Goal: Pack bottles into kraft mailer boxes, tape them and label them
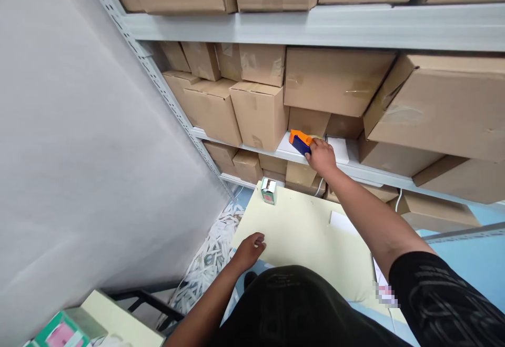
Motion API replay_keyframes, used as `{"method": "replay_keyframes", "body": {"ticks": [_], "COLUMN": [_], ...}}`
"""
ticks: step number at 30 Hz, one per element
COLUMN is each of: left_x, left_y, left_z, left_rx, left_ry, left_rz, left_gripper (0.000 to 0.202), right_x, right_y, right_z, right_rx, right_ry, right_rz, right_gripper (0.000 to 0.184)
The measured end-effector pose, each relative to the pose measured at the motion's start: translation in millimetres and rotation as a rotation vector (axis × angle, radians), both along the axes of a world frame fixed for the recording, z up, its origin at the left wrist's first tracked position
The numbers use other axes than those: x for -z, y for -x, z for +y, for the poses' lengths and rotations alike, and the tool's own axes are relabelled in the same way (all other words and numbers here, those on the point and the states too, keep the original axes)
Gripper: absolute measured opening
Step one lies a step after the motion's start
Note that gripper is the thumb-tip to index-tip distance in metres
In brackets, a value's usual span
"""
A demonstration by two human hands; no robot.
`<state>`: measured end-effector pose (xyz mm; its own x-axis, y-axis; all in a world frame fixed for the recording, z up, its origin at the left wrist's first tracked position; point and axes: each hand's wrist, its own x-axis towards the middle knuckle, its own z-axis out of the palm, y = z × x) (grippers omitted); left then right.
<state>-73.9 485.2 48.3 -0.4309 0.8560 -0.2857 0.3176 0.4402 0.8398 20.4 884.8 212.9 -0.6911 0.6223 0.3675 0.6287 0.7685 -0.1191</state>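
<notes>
My right hand [322, 156] reaches out to the metal shelf [284, 149] and is closed on an orange and blue tool [300, 140] that rests at the shelf's front edge. My left hand [250, 249] lies at the near left edge of the pale yellow table [300, 231], fingers curled over the edge, with nothing visible in them. A small green and white box [269, 190] stands upright on the far left corner of the table. A white sheet [342, 223] lies on the table under my right forearm.
Cardboard boxes [260, 112] fill the grey shelving at every level. A white flat item [339, 148] lies on the shelf right of the tool. A heap of white paper strips [213, 252] covers the floor left of the table. A green box [63, 331] sits on another table bottom left.
</notes>
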Motion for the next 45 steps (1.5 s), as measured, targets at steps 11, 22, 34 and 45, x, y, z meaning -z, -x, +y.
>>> {"method": "replay_keyframes", "body": {"ticks": [11, 22, 34, 45], "left_x": [33.7, 34.4, 23.8, 0.5], "left_y": [69.2, 37.5, -40.5, -108.5], "left_z": [1.6, 36.2, -15.4, -114.6], "left_rx": [0.247, 0.483, 0.091, -0.295], "left_ry": [0.116, 0.136, 0.112, 0.087], "left_rz": [0.003, 0.05, 0.08, 0.14], "left_gripper": [0.024, 0.025, 0.024, 0.031], "right_x": [111.8, 274.6, 242.8, 197.7], "right_y": [-149.4, -243.9, -256.5, -117.6], "right_z": [-175.5, -226.4, -193.1, -177.7], "right_rx": [0.191, 0.498, 0.027, -0.457], "right_ry": [0.023, 0.434, 0.384, 0.529], "right_rz": [0.109, -0.169, -0.008, 0.068], "right_gripper": [0.034, 0.022, 0.034, 0.037]}}
